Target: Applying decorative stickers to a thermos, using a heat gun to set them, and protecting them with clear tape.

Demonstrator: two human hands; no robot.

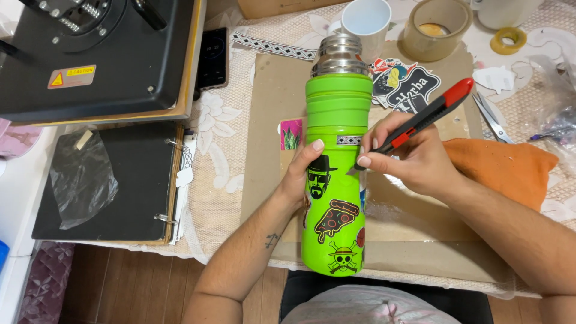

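Observation:
A bright green bottle (338,114) with a steel neck lies lengthwise in front of me, its base toward my body, with several stickers on its side. My left hand (302,170) grips the bottle's left side, thumb on top near a face sticker. My right hand (408,157) holds a red and black utility knife (431,113) like a pen, its tip touching the bottle's right side.
A brown cardboard sheet (273,102) lies under the bottle on a lace tablecloth. Loose stickers (403,83), a white mug (366,21), tape rolls (436,27), scissors (492,117) and an orange cloth (510,168) lie to the right. A black heat press (96,54), phone (212,57) and black binder (120,180) lie left.

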